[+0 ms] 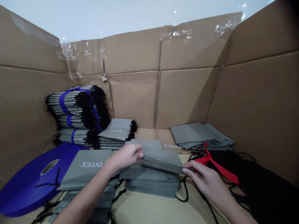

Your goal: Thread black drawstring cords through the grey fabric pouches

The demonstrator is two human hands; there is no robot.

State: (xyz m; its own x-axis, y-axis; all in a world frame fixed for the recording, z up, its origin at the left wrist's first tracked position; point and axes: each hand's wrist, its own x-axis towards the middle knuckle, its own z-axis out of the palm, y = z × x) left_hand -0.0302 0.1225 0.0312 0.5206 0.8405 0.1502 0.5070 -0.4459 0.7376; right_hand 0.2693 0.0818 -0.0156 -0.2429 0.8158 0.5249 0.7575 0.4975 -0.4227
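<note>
Largest first, we have cardboard walls (133,96) boxing in the tabletop (144,211), so there is little room for anything pushed aside. The blue roll (23,183) lies flat at the left, where a swinging forearm could shove it into the printed pouches (86,165). At the right we see a dark heap of cords (268,186); its tangled strands could snag a sleeve or wrist. The strapped bundles (77,105), piled high at the back left, might topple if we knocked them.

Smaller, the grey stack (151,186) stands with uneven edges and could slide if pressed from one side. Just above it is the grey pouch (161,158), held between the two hands: the left hand (129,154) pinches its left end, the right hand (203,175) its right end. Uneven pulling could crease it or slip it free. Smallest, the loose black cord (187,193) beside the stack could catch under it.
</note>
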